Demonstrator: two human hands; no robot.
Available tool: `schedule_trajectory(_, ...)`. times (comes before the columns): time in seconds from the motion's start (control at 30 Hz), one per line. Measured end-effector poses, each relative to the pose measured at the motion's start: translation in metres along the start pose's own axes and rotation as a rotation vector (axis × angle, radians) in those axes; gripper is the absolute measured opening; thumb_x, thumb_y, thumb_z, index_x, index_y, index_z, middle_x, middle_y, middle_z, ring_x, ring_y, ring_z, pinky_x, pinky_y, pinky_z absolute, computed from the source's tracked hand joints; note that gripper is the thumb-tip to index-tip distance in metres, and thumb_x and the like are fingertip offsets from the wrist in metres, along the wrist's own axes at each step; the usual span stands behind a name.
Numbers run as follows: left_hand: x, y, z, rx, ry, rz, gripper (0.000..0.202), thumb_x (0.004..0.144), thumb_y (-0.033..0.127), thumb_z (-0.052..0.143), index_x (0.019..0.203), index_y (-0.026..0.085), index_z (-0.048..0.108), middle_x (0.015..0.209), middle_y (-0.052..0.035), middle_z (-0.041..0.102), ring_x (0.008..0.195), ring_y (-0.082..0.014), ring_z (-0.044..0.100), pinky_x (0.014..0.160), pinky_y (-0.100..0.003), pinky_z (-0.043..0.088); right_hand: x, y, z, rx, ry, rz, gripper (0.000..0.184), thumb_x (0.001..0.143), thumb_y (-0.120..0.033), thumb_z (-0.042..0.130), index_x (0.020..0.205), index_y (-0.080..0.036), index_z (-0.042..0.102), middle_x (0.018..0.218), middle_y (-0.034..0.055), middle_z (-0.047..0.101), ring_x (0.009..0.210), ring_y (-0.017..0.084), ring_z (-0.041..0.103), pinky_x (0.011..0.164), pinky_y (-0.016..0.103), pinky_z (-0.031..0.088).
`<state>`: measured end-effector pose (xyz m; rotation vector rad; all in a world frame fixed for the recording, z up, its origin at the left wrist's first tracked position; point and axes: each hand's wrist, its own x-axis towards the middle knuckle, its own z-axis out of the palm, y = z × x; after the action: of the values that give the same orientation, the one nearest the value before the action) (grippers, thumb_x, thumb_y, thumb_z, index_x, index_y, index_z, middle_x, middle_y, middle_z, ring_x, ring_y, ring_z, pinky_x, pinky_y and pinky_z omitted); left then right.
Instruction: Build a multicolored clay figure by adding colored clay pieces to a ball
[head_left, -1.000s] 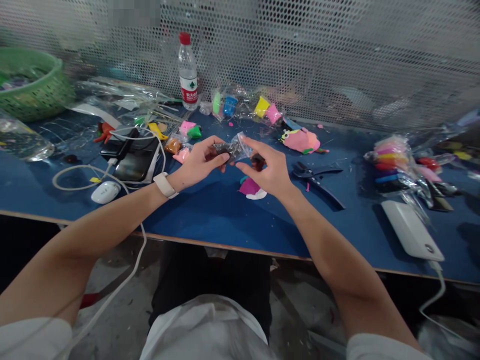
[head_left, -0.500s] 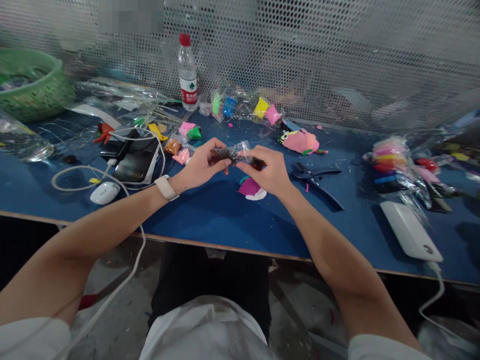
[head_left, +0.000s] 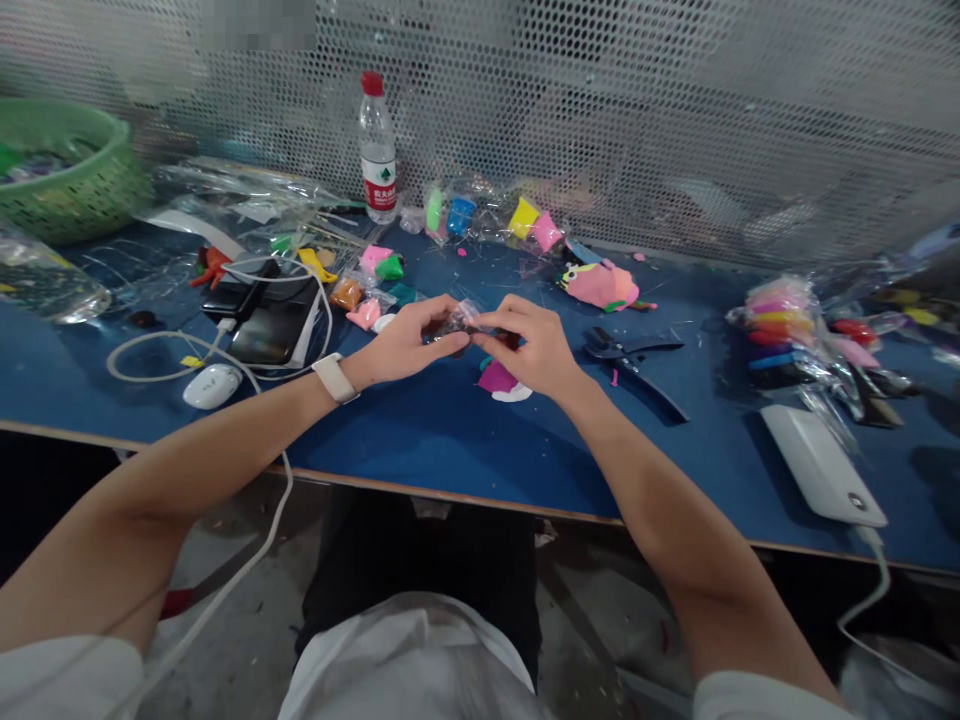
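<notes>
Over the table's middle, my left hand [head_left: 405, 342] is closed around a small clear plastic packet [head_left: 460, 316] with something dark inside, probably modelling clay. Fingertips of my right hand [head_left: 538, 345] pinch at the packet's right side, almost meeting my left thumb. My fingers hide much of the packet. Just below my right hand lies a flat magenta, white and teal clay piece [head_left: 496, 378], partly covered by it. To the right rests a pink clay figure [head_left: 600, 284] with a yellow end and green trim. Dark-handled pliers or cutters [head_left: 634, 365] lie nearer to me.
A water bottle [head_left: 378, 160] stands at the back, beside several coloured clay packets [head_left: 523, 216]. On the left are a green basket [head_left: 75, 200], a phone [head_left: 264, 333], a looped white cable and an earbud case [head_left: 212, 386]. A white power bank [head_left: 821, 465] and more clay packets [head_left: 780, 320] sit right.
My hands have dropped slightly towards me. The packet, stretched between both hands before, now sits bunched at my left fingers, with my right fingertips closer to my left thumb.
</notes>
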<state>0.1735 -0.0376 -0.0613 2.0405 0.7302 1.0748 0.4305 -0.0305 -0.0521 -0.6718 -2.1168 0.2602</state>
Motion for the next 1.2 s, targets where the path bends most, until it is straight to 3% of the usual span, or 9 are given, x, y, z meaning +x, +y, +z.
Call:
schedule_trajectory(0.17,0.001,-0.003,0.002,0.030,0.042,-0.001,0.047,0.111,0.070,0.070,0.103,0.024,0.067,0.091,-0.0048,0.075,0.081,-0.0188,0.073,0.071,-0.032,0.058,0.001,-0.004,-0.004,0.019,0.080,0.065,0.021,0.102,-0.048,0.088,0.105,-0.028,0.083,0.082,-0.0015,0.065,0.067,0.016,0.058,0.068,0.033,0.053)
schedule_trajectory(0.63,0.000,-0.002,0.002,0.165,0.021,-0.005,0.033,0.110,0.055,0.074,0.101,0.023,0.069,0.092,-0.0045,0.077,0.076,-0.0184,0.069,0.069,-0.032,0.051,0.006,-0.006,-0.008,0.099,-0.072,0.123,0.022,0.108,-0.046,0.079,0.105,-0.027,0.091,0.090,0.0016,0.071,0.071,0.016,0.062,0.069,0.034,0.052)
schedule_trajectory(0.77,0.000,0.000,0.001,0.193,0.016,0.026,0.037,0.113,0.056,0.068,0.096,0.023,0.065,0.086,-0.0034,0.073,0.073,-0.0176,0.065,0.066,-0.032,0.046,0.005,-0.007,-0.005,0.127,0.000,0.153,0.030,0.102,-0.057,0.085,0.104,-0.026,0.085,0.085,-0.0008,0.067,0.069,0.015,0.059,0.066,0.033,0.050)
schedule_trajectory(0.9,0.001,0.002,0.002,0.176,0.086,0.048,0.039,0.115,0.054,0.064,0.091,0.023,0.064,0.081,-0.0021,0.068,0.070,-0.0165,0.060,0.064,-0.031,0.044,0.004,-0.007,-0.001,0.182,0.078,0.265,0.049,0.092,-0.070,0.092,0.111,-0.028,0.075,0.077,-0.0047,0.062,0.066,0.016,0.057,0.064,0.032,0.049)
schedule_trajectory(1.07,0.001,0.004,0.004,0.127,0.090,0.036,0.018,0.109,0.038,0.067,0.110,0.022,0.074,0.101,-0.0054,0.079,0.087,-0.0188,0.072,0.076,-0.031,0.055,0.005,-0.007,0.001,0.181,0.046,0.242,0.047,0.102,-0.073,0.080,0.097,-0.025,0.079,0.081,-0.0008,0.069,0.065,0.015,0.058,0.065,0.034,0.048)
schedule_trajectory(1.2,-0.001,0.008,0.003,0.253,0.173,0.098,0.014,0.106,0.034,0.070,0.109,0.021,0.073,0.107,-0.0071,0.080,0.097,-0.0214,0.073,0.090,-0.036,0.059,0.005,-0.010,0.001,0.161,0.066,0.204,0.036,0.106,-0.058,0.080,0.091,-0.025,0.081,0.082,0.0001,0.070,0.066,0.015,0.057,0.065,0.033,0.048)
